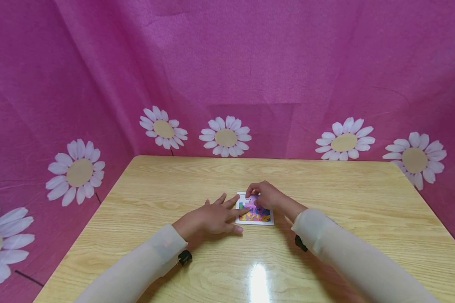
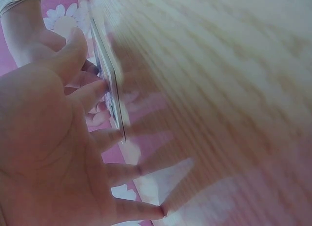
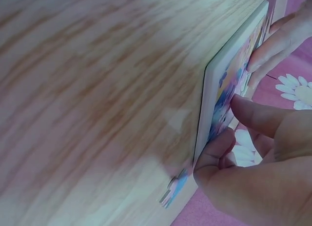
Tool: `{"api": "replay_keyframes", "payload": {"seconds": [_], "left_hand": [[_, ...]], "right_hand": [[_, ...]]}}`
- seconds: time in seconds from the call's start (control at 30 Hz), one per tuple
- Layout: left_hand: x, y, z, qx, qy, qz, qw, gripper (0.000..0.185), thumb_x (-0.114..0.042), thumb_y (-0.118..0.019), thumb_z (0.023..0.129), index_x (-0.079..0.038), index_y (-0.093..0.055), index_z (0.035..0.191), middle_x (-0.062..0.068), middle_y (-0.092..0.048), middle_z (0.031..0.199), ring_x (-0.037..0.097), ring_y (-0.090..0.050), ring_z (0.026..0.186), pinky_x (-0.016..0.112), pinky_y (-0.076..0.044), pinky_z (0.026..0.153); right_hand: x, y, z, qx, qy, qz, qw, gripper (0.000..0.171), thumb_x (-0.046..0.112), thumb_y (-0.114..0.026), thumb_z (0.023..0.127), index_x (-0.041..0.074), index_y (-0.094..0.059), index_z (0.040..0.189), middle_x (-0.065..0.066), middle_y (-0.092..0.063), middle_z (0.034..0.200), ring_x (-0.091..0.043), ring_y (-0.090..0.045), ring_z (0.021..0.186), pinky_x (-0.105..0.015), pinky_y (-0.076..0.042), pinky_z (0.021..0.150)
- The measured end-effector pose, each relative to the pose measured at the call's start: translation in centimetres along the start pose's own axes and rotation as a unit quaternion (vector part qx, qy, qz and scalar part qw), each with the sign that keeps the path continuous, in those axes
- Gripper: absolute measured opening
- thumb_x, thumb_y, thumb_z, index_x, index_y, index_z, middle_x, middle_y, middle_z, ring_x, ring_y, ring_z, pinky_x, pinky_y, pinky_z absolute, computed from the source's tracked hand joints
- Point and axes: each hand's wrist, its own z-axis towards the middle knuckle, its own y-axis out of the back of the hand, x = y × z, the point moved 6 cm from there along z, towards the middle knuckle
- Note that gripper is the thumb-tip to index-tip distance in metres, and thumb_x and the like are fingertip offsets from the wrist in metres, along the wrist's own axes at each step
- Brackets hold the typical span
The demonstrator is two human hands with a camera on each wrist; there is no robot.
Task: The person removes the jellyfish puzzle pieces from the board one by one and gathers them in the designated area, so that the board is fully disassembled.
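Note:
A small jigsaw puzzle (image 1: 255,216) in a white frame lies flat on the table, its picture pink, blue and yellow. My left hand (image 1: 212,216) is spread with straight fingers; some fingertips rest on the puzzle's left part, and in the left wrist view the little finger (image 2: 141,210) reaches the tabletop. From the right, my right hand (image 1: 269,196) bends over the puzzle's upper part. In the right wrist view its thumb (image 3: 258,116) touches the picture and the index finger (image 3: 214,150) curls at the frame's edge. Whether a piece is pinched there is hidden.
A loose pink and blue piece (image 3: 174,189) lies on the tabletop beside the frame in the right wrist view. The light wooden table (image 1: 167,181) meets a pink cloth (image 1: 227,54) with white daisies behind and at the sides.

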Motion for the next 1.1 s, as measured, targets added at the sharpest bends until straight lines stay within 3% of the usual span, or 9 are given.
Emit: {"api": "replay_keyframes", "payload": {"seconds": [0.17,0.4,0.53,0.77,1.1], "left_hand": [[0.0,-0.1,0.1,0.004,-0.001,0.002,1.0000,0.073,-0.072,-0.050,0.096,-0.049,-0.027,0.161,-0.005,-0.003,0.174,0.038,0.001,0.159,0.078,-0.011,0.115],[0.0,-0.2,0.1,0.002,0.000,0.010,0.9999,0.073,-0.072,-0.050,0.096,-0.050,-0.026,0.160,-0.005,-0.002,0.174,0.039,0.001,0.159,0.078,-0.012,0.115],[0.0,-0.2,0.1,0.000,0.001,0.008,1.0000,0.073,-0.072,-0.051,0.095,-0.049,-0.027,0.160,-0.006,-0.002,0.174,0.038,0.001,0.159,0.078,-0.012,0.115],[-0.1,-0.1,0.1,0.001,0.001,0.014,0.9999,0.072,-0.072,-0.050,0.096,-0.050,-0.027,0.160,-0.005,-0.002,0.174,0.038,0.001,0.159,0.078,-0.012,0.115],[0.0,0.0,0.0,0.000,0.000,0.011,0.9999,0.072,-0.072,-0.049,0.096,-0.051,-0.025,0.160,-0.006,-0.001,0.174,0.038,0.002,0.159,0.077,-0.012,0.115]], "right_hand": [[-0.1,-0.2,0.0,0.000,0.002,0.011,1.000,0.035,-0.017,-0.061,0.078,0.008,-0.068,0.101,-0.021,-0.066,0.119,-0.034,-0.056,0.114,-0.051,-0.044,0.102],[-0.8,0.0,-0.2,-0.003,-0.047,0.075,0.996,0.036,-0.012,-0.064,0.084,0.004,-0.064,0.117,-0.019,-0.066,0.112,-0.029,-0.059,0.099,-0.042,-0.049,0.090],[-0.8,0.3,-0.2,-0.002,-0.043,0.095,0.995,0.027,-0.010,-0.064,0.085,-0.005,-0.066,0.112,-0.018,-0.068,0.106,-0.025,-0.060,0.096,-0.038,-0.049,0.088],[-1.2,0.5,-0.1,-0.003,-0.052,0.112,0.992,0.024,-0.011,-0.062,0.087,-0.004,-0.067,0.110,-0.020,-0.070,0.106,-0.023,-0.061,0.092,-0.028,-0.049,0.076],[-1.4,0.9,0.0,-0.027,-0.048,0.081,0.995,0.014,-0.005,-0.067,0.089,-0.004,-0.071,0.103,-0.010,-0.069,0.089,-0.016,-0.058,0.081,-0.026,-0.047,0.072]]}}
